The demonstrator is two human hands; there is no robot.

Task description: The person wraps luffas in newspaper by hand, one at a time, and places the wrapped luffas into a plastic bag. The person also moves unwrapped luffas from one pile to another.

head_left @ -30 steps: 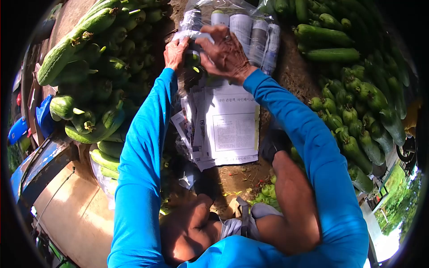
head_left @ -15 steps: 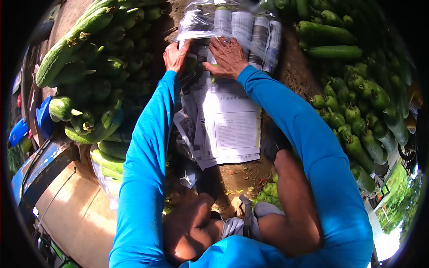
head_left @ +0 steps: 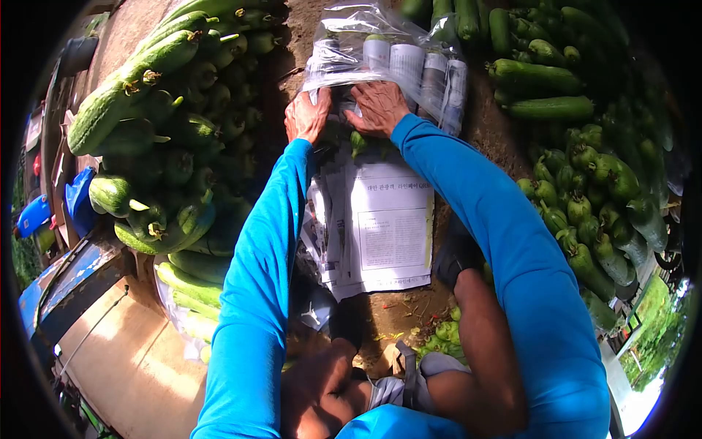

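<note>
A clear plastic bag (head_left: 355, 16) lies ahead of me with several newspaper-wrapped rolls (head_left: 406, 64) side by side in it; green ends show at some tops. My left hand (head_left: 307, 117) is closed at the left of the bag's near edge, its fingertips partly hidden. To its right, my right hand (head_left: 380, 108) bends its fingers at the same edge, thumb held out to the left. A green stem end (head_left: 357, 143) pokes out below the right hand. Closer to me is a stack of printed newspaper sheets (head_left: 391, 241) on the ground.
Long green gourds (head_left: 110, 110) are heaped on the left. More gourds (head_left: 545, 73) lie at the upper right, with a pile of gourds (head_left: 585, 183) below them. Small green pieces (head_left: 446, 336) lie by my leg. A worn blue metal frame (head_left: 62, 274) stands at the lower left.
The view has shifted, so the scene sits lower and further right. My hands have come slightly closer together, and my right fingers are more bent. More of the green stem end shows.
</note>
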